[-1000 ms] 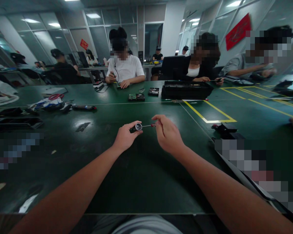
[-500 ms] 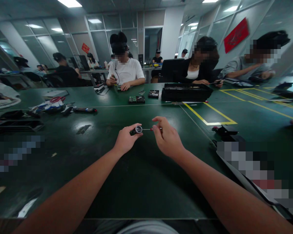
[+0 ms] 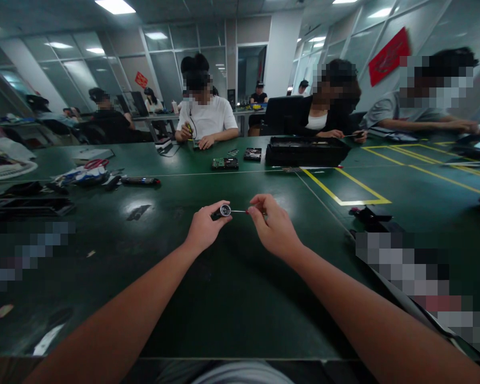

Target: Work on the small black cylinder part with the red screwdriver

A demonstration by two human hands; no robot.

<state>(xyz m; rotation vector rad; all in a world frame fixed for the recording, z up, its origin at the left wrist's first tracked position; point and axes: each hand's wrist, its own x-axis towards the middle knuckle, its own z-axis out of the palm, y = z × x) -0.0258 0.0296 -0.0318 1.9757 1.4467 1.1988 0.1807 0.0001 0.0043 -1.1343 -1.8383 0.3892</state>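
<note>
My left hand (image 3: 205, 227) is closed around a small dark cylindrical part (image 3: 225, 210) with a silvery round open end facing me. My right hand (image 3: 275, 223) grips a screwdriver (image 3: 240, 212) by its red-tipped handle, most of which the fingers hide. The thin metal shaft lies level and points left, its tip meeting the side of the cylindrical part. Both hands are held over the middle of the green table (image 3: 224, 309), wrists toward me.
Across the table sit several people, one in a white shirt (image 3: 212, 114). A long black case (image 3: 307, 152) and a circuit-board drive (image 3: 225, 163) lie ahead. Red-handled scissors (image 3: 97, 164) rest among tools at left, beside a dark pen-like tool (image 3: 141, 181). Black parts (image 3: 370, 215) lie at right.
My right fingers have shifted on the screwdriver handle, curling in closer around it. My left hand keeps its hold on the cylindrical part. The camera view has tilted slightly.
</note>
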